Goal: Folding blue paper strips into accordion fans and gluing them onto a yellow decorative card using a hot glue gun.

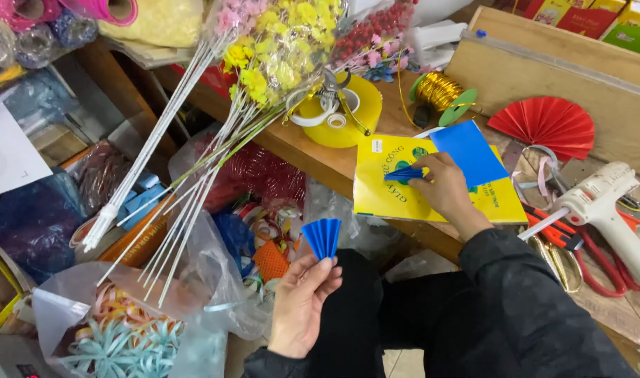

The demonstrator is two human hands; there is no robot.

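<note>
Blue pleated paper is seen in both hands. A small folded blue fan [322,238] is pinched between the thumb and fingertips of the left hand [302,304], low in the middle of the frame and clear of the table edge. A second pleated blue piece [404,173] is gripped by the closed fingers of the right hand [444,189] and pressed onto a yellow paper pad [376,185] right of centre. A flat, unfolded blue sheet [468,150] is laid just beside that hand, partly over the pad.

Judged from this, two pleated pieces are already folded, while the flat sheet is not yet worked; nothing is seen joined or glued. A finished red paper fan [544,124] is spread open at the upper right, and a white glue gun [603,206] is lying untouched at the right edge, with red-handled pliers [554,231] beside it. A yellow tape roll [341,112] and a spool of gold wire [439,91] are set near the top centre, under yellow artificial flowers [278,49].
</note>
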